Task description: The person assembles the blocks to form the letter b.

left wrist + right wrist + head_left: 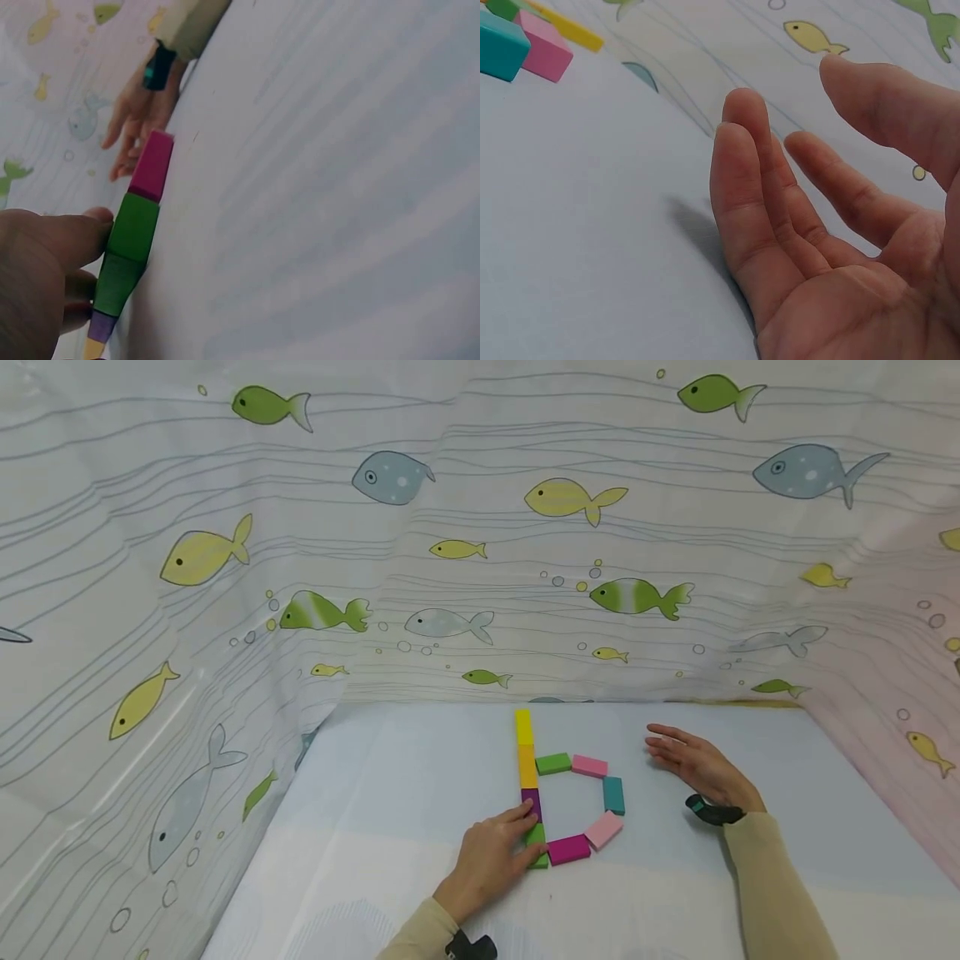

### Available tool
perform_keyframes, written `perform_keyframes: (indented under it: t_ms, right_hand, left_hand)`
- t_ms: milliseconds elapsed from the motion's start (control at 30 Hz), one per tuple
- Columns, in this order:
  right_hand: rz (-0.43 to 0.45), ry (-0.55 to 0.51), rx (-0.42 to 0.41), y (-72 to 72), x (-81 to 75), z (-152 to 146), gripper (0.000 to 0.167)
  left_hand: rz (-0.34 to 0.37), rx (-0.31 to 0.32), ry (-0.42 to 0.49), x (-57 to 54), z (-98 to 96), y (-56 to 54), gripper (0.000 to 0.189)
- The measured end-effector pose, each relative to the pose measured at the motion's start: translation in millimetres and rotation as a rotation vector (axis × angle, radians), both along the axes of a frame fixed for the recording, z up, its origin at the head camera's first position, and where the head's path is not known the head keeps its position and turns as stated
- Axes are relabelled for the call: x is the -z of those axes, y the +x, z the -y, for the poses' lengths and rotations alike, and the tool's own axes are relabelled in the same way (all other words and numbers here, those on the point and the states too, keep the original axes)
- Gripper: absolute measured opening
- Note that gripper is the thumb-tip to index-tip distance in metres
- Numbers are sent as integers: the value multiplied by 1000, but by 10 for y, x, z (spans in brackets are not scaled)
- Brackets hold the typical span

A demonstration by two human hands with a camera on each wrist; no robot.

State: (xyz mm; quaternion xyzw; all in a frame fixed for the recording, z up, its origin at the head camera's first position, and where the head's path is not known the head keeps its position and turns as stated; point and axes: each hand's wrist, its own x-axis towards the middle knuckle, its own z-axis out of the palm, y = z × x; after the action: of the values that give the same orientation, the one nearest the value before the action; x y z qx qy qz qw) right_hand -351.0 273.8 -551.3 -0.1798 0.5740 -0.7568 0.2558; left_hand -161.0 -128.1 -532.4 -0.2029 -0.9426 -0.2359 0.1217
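Blocks of several colours lie on the white table in the outline of a letter "b". Its upright runs from a yellow block (524, 727) through an orange block (528, 767) and a purple block (531, 799) to a green block (537, 862). My left hand (491, 858) rests over the lower part, fingertips at the purple and green blocks, thumb along the green one. A magenta block (152, 166) adjoins the green. My right hand (697, 764) is held apart from the blocks, palm turned inward, fingers loosely extended and holding nothing.
The loop continues with a green block (553, 763), a pink block (589, 766), a teal block (613, 795) and a lighter pink block (604, 830). A fish-patterned curtain (517, 585) surrounds the table's back and sides. Dark straps (712, 810) circle the wrists.
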Motion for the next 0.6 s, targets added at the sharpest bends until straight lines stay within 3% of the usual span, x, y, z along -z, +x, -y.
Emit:
perform_keyframes:
  t_ms: [600]
  right_hand:
    - [-1,13,20,-23,4,54,49]
  left_hand:
    - [4,-7,53,9,44,-32,47]
